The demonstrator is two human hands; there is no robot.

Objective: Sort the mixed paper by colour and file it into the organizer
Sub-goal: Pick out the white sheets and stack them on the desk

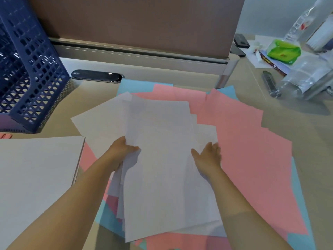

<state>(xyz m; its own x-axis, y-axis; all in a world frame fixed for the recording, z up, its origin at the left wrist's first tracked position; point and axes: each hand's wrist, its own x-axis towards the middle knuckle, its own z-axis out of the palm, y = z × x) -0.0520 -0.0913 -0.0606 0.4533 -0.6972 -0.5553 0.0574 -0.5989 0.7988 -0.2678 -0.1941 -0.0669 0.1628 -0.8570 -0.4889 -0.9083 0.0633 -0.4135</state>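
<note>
We gripped the white sheets (158,159) in our left hand (122,150), right hand (209,156) flat alongside; pink paper (243,141) and blue paper (133,85) lay unsorted, the far-left organizer (30,73) apparently unfilled.

A loose stack of white sheets (162,159) lies fanned and askew at the middle of the surface (297,141), its corners splayed toward the far left. Beneath it spread pink sheets (243,150), reaching far and right, with pale blue sheets (295,186) showing at the far edge, the right edge and the near left. The dark blue lattice organizer (30,78) stands upright at the far left, well apart from the papers.
</note>
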